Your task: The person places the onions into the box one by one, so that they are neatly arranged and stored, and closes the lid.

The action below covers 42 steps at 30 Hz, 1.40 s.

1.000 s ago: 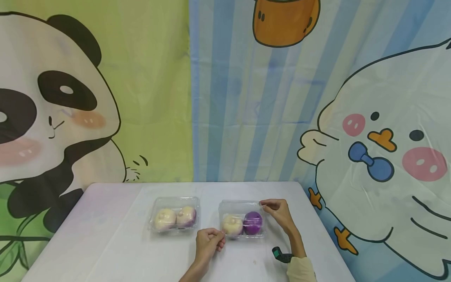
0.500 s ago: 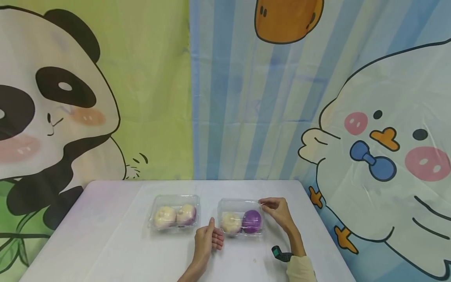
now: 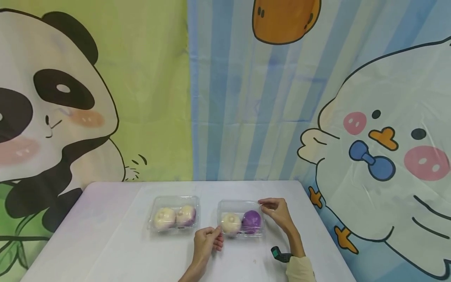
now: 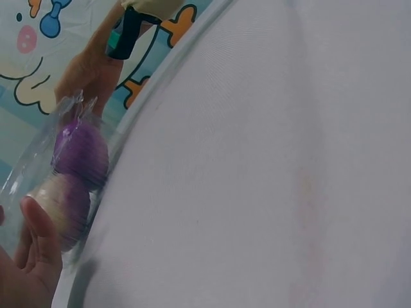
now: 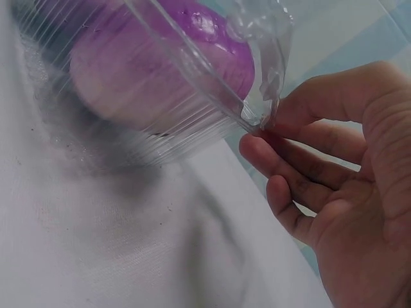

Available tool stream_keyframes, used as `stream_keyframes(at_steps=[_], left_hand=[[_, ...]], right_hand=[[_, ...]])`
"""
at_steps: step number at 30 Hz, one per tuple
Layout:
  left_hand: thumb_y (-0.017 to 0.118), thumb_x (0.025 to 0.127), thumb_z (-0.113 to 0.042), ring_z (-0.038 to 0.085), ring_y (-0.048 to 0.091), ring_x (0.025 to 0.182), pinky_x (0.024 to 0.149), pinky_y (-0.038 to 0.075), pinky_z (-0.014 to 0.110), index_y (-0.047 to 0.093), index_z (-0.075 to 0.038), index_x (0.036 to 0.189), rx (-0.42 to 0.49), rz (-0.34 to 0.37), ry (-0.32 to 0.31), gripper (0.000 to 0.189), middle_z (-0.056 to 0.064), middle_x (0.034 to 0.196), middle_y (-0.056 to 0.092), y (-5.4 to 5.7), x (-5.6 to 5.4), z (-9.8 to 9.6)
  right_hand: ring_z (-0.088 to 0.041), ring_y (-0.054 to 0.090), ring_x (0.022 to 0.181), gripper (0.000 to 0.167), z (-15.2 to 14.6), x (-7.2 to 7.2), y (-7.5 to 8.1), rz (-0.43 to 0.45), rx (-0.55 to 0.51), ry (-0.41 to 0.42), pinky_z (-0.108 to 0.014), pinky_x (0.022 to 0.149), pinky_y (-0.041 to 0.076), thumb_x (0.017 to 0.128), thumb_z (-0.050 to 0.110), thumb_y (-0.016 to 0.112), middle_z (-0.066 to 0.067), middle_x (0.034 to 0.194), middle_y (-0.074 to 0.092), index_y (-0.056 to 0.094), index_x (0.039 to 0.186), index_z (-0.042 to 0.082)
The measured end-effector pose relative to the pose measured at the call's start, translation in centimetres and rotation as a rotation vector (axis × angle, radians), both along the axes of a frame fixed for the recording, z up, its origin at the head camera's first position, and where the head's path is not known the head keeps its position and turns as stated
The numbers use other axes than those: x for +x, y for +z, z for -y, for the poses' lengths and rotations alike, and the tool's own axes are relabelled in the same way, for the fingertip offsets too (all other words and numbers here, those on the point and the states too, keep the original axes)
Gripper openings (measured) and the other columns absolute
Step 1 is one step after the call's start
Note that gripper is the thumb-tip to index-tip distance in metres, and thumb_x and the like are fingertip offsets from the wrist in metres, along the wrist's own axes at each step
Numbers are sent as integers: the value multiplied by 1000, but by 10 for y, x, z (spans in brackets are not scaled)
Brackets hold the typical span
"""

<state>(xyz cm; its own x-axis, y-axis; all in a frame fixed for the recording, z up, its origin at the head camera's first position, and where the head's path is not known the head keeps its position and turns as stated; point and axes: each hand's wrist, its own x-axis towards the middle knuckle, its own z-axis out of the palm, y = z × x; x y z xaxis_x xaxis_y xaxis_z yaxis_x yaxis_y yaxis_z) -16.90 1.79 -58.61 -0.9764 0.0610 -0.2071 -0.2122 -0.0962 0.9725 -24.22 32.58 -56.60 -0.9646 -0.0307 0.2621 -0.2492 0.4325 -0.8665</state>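
A clear plastic clamshell box (image 3: 235,206) sits upright on the white table. Inside it a pale turnip (image 3: 231,223) lies beside a purple turnip (image 3: 251,221). My left hand (image 3: 205,242) is at the box's front left corner, its thumb and fingers pinching the edge; part of this hand is cut off in the left wrist view. At the back right corner my right hand (image 3: 280,214) pinches the clear rim between thumb and forefinger. Up close in the right wrist view, the other fingers (image 5: 295,221) of that hand are bent below the rim.
A second clear clamshell box (image 3: 174,201) with two pale and purple turnips stands to the left on the white table (image 3: 123,243). Behind the table hangs a cartoon-print curtain (image 3: 225,117). A dark device (image 3: 280,255) is strapped at the right wrist.
My left hand lifted its thumb and came off the box's corner, then brought the thumb back down onto it. The right hand has kept its grip on the back right corner.
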Motion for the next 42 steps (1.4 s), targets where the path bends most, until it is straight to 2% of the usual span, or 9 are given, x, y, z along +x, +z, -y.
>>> stream_keyframes(at_steps=[5,9,14,17,20,25,33,37,42], left_hand=[[72,104,-20,9,66,58,55,61,20,75,13,98,11,-6,10,34,1,72,73,2,1,0],[72,102,-16,9,67,59,56,61,20,74,14,98,20,-15,8,31,1,72,74,3,2,0],[72,102,-15,8,67,59,57,61,20,74,14,100,29,-11,3,30,2,73,74,2,0,0],[72,102,-14,9,67,60,58,62,20,74,14,100,31,-7,4,28,2,74,75,1,-1,1],[71,102,-13,9,67,60,58,62,20,74,14,102,33,-3,5,27,3,75,75,-2,-2,1],[71,103,-13,9,67,61,59,62,20,74,14,103,40,2,0,27,4,76,76,-5,-2,1],[72,103,-13,8,68,62,60,62,20,73,15,103,34,-14,7,28,4,76,76,0,0,2],[72,104,-14,8,67,62,60,63,20,73,15,104,47,-13,5,30,4,76,76,1,0,1],[72,103,-14,8,68,63,60,63,20,73,15,104,56,-5,-7,29,4,77,76,-1,0,1]], right_hand=[[-37,80,100,23,-1,0,-3,-20,-10,17,-21,92,62,96,-1,79,-27,114,81,79,118,-7],[-32,80,99,24,-2,5,1,-23,12,-36,-21,87,62,99,9,79,-22,115,82,81,120,-2],[-29,80,87,31,0,19,18,128,51,-120,-25,77,63,107,25,73,-19,102,83,81,115,-3],[-30,77,81,39,-2,32,30,266,71,-67,-33,74,66,112,28,64,-21,95,81,79,110,-8],[-29,74,78,43,-4,46,39,398,98,53,-41,73,67,115,28,58,-25,93,78,77,106,-11],[-25,73,72,45,-6,63,39,526,83,244,-42,68,67,116,23,54,-32,91,76,76,103,-14],[-13,66,70,45,-6,69,25,565,-77,346,-26,65,60,116,22,55,-16,86,77,71,109,-19],[-9,65,69,41,-6,70,19,565,-155,341,-21,65,58,114,18,59,-4,84,76,68,112,-22],[-8,63,68,37,-6,71,13,569,-200,303,-18,62,56,112,14,62,-2,82,75,69,113,-23]])
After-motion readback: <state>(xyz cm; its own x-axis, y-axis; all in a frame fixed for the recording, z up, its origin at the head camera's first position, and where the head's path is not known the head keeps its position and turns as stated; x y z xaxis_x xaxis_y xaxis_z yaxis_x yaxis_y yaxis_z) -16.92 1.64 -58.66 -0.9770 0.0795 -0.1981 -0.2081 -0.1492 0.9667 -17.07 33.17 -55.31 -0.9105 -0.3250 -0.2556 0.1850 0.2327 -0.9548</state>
